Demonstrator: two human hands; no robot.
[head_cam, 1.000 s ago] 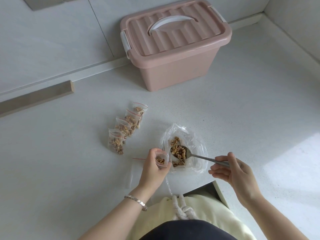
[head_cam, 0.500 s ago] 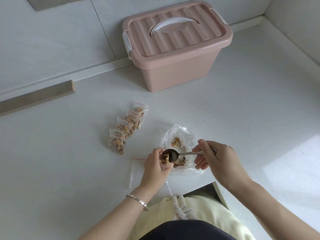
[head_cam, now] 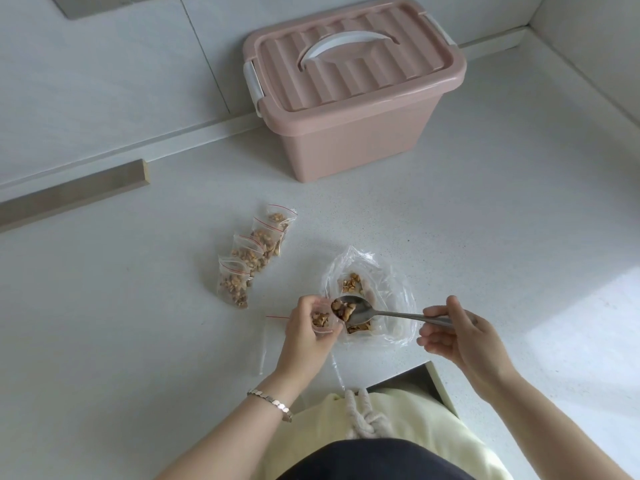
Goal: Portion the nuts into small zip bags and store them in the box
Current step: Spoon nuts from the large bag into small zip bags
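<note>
- Since half a second ago my right hand (head_cam: 457,336) has drawn back to the right, away from the left hand. The spoon (head_cam: 362,308), which then sat dark and tipped at the bag mouth, now shows a heap of walnut pieces (head_cam: 342,309) in its bowl.
- Both hands work in front of the pink storage box (head_cam: 353,133), well apart from it and on my side.
- My left hand (head_cam: 306,336) is curled round a small zip bag (head_cam: 320,320) and holds it upright with its mouth open. Some nuts already lie inside it.
- My right hand pinches the far end of the spoon handle between thumb and fingers. The loaded bowl sits right at the mouth of the small bag.
- Behind the spoon, nearer the box, lies a large clear plastic bag (head_cam: 391,292), open and crumpled on the table (head_cam: 502,237). A few loose nuts (head_cam: 351,283) remain in it.
- Four filled zip bags (head_cam: 254,254) with red seal lines stand in an overlapping row. They are in front of the box and off its left corner, well short of it.
- Under and beside my left hand, farther from the box, flat empty zip bags (head_cam: 268,344) lie on the table.
- Lid (head_cam: 346,67) on the box is closed, its white handle (head_cam: 348,46) folded flat and the white side latches down.
- On my left wrist I see a silver bracelet (head_cam: 272,403).
</note>
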